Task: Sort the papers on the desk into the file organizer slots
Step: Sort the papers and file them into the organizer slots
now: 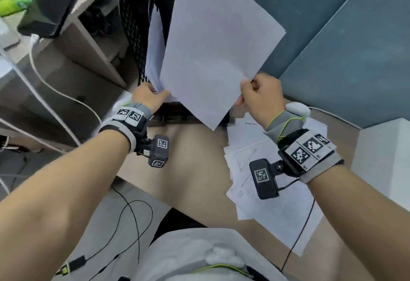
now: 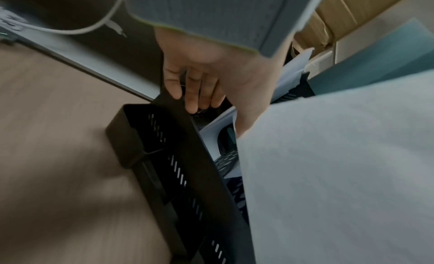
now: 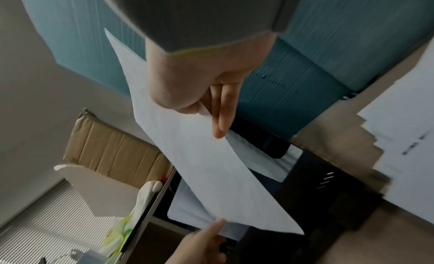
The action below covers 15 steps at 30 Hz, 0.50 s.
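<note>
My right hand (image 1: 246,90) pinches the lower right edge of a blank white sheet (image 1: 217,47) and holds it up, tilted, over the black mesh file organizer (image 1: 133,36). In the right wrist view the thumb and fingers (image 3: 220,119) clamp the sheet (image 3: 211,166). My left hand (image 1: 155,94) is at the sheet's lower left corner. Its fairly straight fingers (image 2: 195,95) rest on an organizer (image 2: 178,166) divider, thumb against the sheet (image 2: 340,166). More white paper (image 1: 155,47) stands in a slot behind. A loose pile of printed papers (image 1: 266,181) lies on the desk to the right.
A teal partition (image 1: 332,36) stands behind the organizer, and a white box (image 1: 388,158) at the desk's right edge. The wooden desk (image 1: 188,158) is bare between my arms. White cables (image 1: 55,87) and a shelf unit are left; a cardboard box (image 3: 112,153) is farther off.
</note>
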Tool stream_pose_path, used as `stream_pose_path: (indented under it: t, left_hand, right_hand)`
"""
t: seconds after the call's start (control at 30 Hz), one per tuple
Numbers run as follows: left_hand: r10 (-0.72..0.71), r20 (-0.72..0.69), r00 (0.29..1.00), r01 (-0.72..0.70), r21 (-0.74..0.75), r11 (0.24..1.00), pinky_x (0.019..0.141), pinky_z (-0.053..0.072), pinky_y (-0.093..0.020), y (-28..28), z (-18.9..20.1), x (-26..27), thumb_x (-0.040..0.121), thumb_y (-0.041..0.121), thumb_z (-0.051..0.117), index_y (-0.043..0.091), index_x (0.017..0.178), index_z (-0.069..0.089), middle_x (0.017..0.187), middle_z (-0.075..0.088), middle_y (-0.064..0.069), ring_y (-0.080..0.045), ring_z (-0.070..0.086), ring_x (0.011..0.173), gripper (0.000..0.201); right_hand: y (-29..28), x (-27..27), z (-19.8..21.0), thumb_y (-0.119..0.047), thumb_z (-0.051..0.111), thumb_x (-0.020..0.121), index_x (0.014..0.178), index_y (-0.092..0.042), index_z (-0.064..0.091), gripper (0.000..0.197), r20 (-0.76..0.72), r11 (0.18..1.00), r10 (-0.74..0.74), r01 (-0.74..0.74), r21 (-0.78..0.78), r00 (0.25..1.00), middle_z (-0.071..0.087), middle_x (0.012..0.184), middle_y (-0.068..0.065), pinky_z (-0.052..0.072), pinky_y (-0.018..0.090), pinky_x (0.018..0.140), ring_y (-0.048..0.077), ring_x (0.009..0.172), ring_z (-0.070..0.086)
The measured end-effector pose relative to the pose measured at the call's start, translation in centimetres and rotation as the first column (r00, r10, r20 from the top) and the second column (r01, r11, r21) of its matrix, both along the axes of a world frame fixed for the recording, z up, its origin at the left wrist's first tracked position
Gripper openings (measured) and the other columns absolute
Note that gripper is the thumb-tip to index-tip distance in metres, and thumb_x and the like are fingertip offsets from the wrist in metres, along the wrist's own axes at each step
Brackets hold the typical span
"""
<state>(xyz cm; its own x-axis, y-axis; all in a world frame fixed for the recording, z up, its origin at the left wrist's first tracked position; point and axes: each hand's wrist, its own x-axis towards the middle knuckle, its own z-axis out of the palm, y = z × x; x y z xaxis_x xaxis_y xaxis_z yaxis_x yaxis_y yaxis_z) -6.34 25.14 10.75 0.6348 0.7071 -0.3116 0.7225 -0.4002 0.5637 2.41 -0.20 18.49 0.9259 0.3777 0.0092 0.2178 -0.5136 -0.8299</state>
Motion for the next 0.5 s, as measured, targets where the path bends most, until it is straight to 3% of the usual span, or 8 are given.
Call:
stream_pose_path:
  t: [0.1,0.17,0.23,0.33,0.4,0.5]
  left_hand:
    - [-0.074,-0.056,0.996,0.077,0.06,0.995,0.083,0.042,-0.037,0.6,0.1,2.5,0.091,0.043,0.053,0.005,0.113,0.062,0.115,0.063,-0.021,-0.039,0.058,0.107,0.045]
    - [-0.042,-0.084,0.996,0.05,0.104,0.993,0.086,0.043,-0.041,0.7,0.2,3.5,0.094,0.036,0.045,-0.003,0.111,0.06,0.117,0.062,-0.027,-0.043,0.058,0.106,0.045]
    - [-0.025,-0.114,0.993,0.043,0.162,0.986,0.089,0.042,-0.042,1.0,0.8,4.4,0.095,0.027,0.042,-0.006,0.109,0.059,0.116,0.061,-0.028,-0.044,0.058,0.107,0.039]
    - [-0.035,-0.134,0.99,0.064,0.214,0.975,0.091,0.041,-0.042,1.8,1.6,5.2,0.097,0.023,0.04,-0.006,0.113,0.057,0.122,0.059,-0.027,-0.044,0.055,0.112,0.037]
    - [-0.039,-0.137,0.99,0.069,0.221,0.973,0.092,0.04,-0.041,2.4,2.0,5.4,0.097,0.02,0.04,-0.007,0.115,0.056,0.124,0.058,-0.027,-0.043,0.054,0.114,0.036]
    - [-0.063,-0.138,0.988,0.091,0.2,0.976,0.088,0.041,-0.041,3.0,2.3,5.2,0.096,0.019,0.04,-0.007,0.111,0.056,0.12,0.058,-0.027,-0.044,0.055,0.111,0.034]
  right_hand:
    - [3.6,0.0,0.8,-0.013,0.043,0.092,0.077,-0.002,0.054,0.022,0.059,0.998,0.04,-0.043,0.038,0.997,0.064,0.053,0.006,0.056,0.045,0.065,0.01,0.048,0.065]
    - [5.9,0.1,1.0,-0.012,0.04,0.092,0.072,-0.016,0.047,0.022,0.09,0.997,0.063,-0.068,0.049,0.994,0.055,0.049,0.002,0.054,0.046,0.059,0.009,0.051,0.067]
    - [8.2,0.4,0.8,-0.012,0.038,0.092,0.068,-0.026,0.038,0.028,0.112,0.996,0.059,-0.066,0.059,0.992,0.049,0.048,0.001,0.053,0.047,0.053,0.007,0.053,0.068]
    - [11.2,0.4,0.5,-0.014,0.036,0.09,0.069,-0.035,0.037,0.031,0.132,0.995,0.029,-0.041,0.091,0.991,0.047,0.046,-0.007,0.052,0.04,0.049,0.008,0.054,0.069]
    - [12.7,0.3,-0.1,-0.016,0.034,0.089,0.07,-0.034,0.037,0.026,0.112,0.995,0.022,-0.032,0.092,0.993,0.05,0.05,-0.004,0.052,0.041,0.049,0.013,0.057,0.07]
    - [14.5,0.1,-1.3,-0.028,0.028,0.082,0.068,-0.034,0.028,0.015,0.12,0.997,0.081,-0.08,-0.015,0.989,0.059,0.061,0.012,0.052,0.049,0.056,0.033,0.069,0.07]
